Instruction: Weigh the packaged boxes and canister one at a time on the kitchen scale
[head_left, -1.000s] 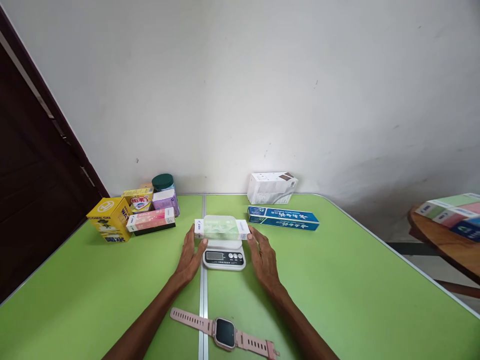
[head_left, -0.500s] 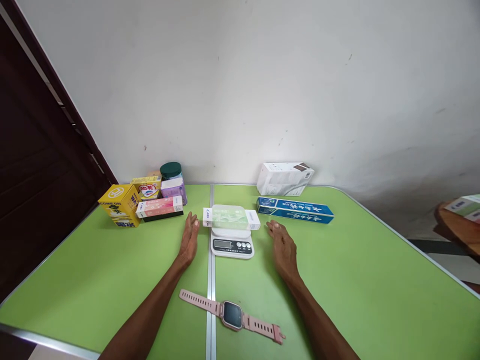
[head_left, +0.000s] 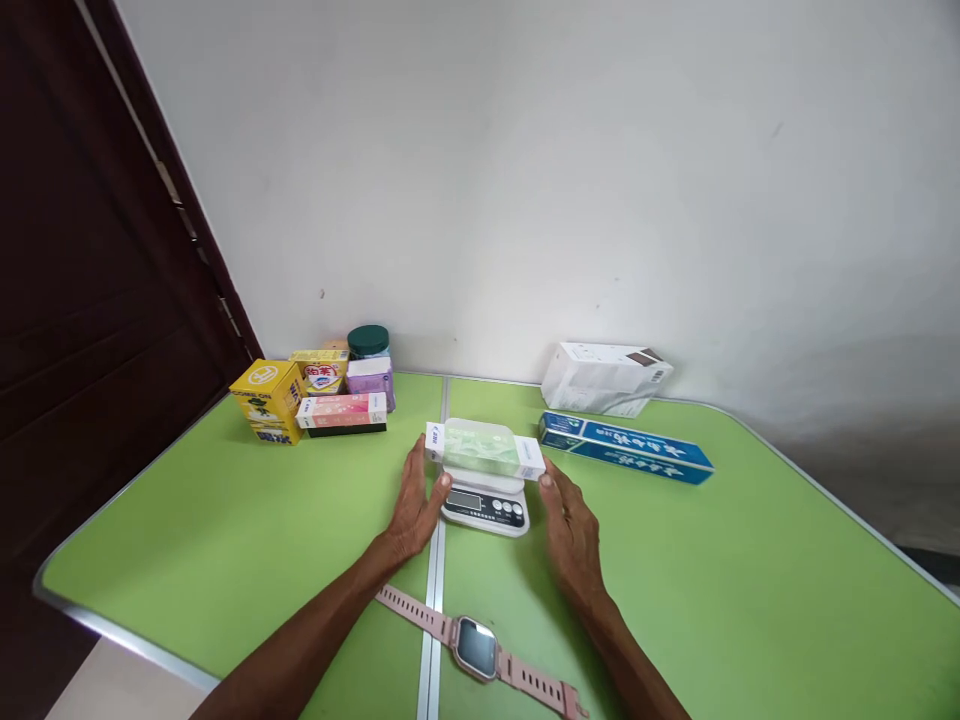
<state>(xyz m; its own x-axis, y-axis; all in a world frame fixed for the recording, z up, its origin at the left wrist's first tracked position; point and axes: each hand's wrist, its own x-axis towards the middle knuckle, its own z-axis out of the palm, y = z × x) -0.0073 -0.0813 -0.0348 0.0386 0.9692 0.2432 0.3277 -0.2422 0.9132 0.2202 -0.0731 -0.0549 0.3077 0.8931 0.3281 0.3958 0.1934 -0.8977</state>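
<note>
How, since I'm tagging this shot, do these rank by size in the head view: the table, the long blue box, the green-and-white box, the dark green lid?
Largest to smallest, as they look:
1. Table
2. Long blue box
3. Green-and-white box
4. Dark green lid

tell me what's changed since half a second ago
The left hand and right hand have moved inward to the two ends of the green-and-white box; whether they grip it is unclear. The box still lies across the scale, the pink watch in front.
</note>
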